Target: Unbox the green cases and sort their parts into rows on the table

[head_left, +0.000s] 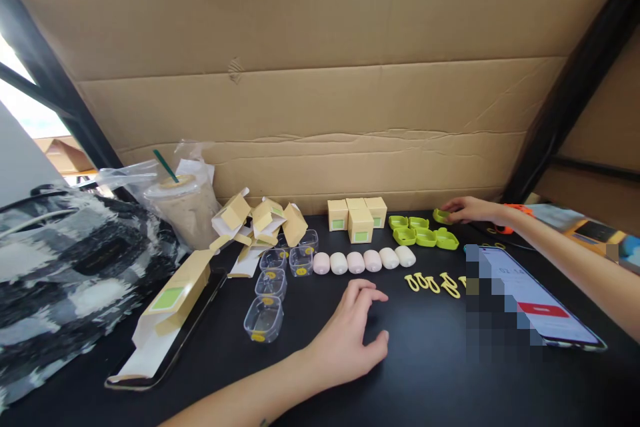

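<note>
My left hand (353, 333) rests palm down on the black table (430, 373), fingers spread, holding nothing. It lies just in front of a row of pale pink oval cases (363, 261). My right hand (467, 210) reaches to the back of the table and its fingers touch a lime green silicone cover (442, 216). More green covers (419, 232) lie left of it. Yellow loops (433, 283) lie in a row in front of them. Small yellow boxes (357, 215) stand behind the pink cases.
Clear plastic trays (271, 285) and opened yellow cartons (260, 219) sit at left. A flattened carton (167, 307) lies on a dark phone. A bagged iced drink (183, 203) and a patterned bag (60, 267) stand far left. A lit phone (537, 297) lies at right. A cardboard wall (320, 93) closes the back.
</note>
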`<state>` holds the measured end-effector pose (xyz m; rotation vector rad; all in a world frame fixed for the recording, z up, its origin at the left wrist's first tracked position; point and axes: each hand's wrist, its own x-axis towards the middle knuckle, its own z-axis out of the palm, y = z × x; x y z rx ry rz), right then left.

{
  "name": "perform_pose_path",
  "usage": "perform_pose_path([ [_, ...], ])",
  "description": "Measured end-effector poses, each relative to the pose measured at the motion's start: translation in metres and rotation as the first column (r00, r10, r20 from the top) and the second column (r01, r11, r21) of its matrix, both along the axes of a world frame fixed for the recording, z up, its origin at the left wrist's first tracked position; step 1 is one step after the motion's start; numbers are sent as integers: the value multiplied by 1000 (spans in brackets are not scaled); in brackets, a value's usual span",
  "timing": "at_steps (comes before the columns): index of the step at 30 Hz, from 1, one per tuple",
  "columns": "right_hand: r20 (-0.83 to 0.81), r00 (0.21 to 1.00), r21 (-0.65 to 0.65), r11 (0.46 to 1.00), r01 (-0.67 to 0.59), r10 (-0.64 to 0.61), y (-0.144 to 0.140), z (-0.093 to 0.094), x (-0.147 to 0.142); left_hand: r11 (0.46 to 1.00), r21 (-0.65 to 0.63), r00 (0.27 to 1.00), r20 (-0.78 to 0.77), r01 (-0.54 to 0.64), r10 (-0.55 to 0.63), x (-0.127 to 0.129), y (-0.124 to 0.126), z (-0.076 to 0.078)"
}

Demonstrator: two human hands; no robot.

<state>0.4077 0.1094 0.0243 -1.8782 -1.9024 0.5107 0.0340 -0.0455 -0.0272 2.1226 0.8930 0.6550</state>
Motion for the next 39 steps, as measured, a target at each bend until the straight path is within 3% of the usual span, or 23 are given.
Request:
perform_pose_path([
  [3, 15, 1000, -132, 991, -15, 17, 4, -8, 0, 1000, 8, 1000, 10, -10, 9, 0, -1, 1],
  [7, 66, 997, -163, 986, -38, 49, 7, -9, -1, 1000, 14, 1000, 16, -8, 8, 0, -1, 2],
  [10, 148, 986, -87, 994, -63, 75, 6, -3, -8, 1000, 17, 1000, 12, 1, -1, 0, -1, 1],
  [14, 268, 956, 159, 973, -167, 120, 0, 8, -45, 1000, 21, 1000, 6, 14, -14, 0, 0, 1],
  [19, 397, 861, 337, 822, -460, 319, -15, 12, -128, 1000, 26, 1000, 14, 3, -4, 0, -2, 3],
  [22, 467, 814, 372, 759, -535, 345, -23, 5, -163, 1000, 27, 1000, 11, 5, -5, 0, -2, 3],
  [27, 521, 788, 393, 728, -563, 328, -26, -8, -180, 998, 63, 999, 34, 4, -6, 0, 0, -1],
  [32, 519, 781, 385, 721, -576, 347, -29, -1, -178, 988, 155, 1000, -17, 25, -23, -1, -2, 1],
  [35, 477, 808, 450, 694, -562, 346, -46, 10, -174, 945, 327, 1000, -25, -1, 10, -4, -3, 9],
  [39, 422, 821, 511, 647, -566, 385, -90, 18, -166, 769, 630, 993, 27, -108, 117, -9, 1, 20],
])
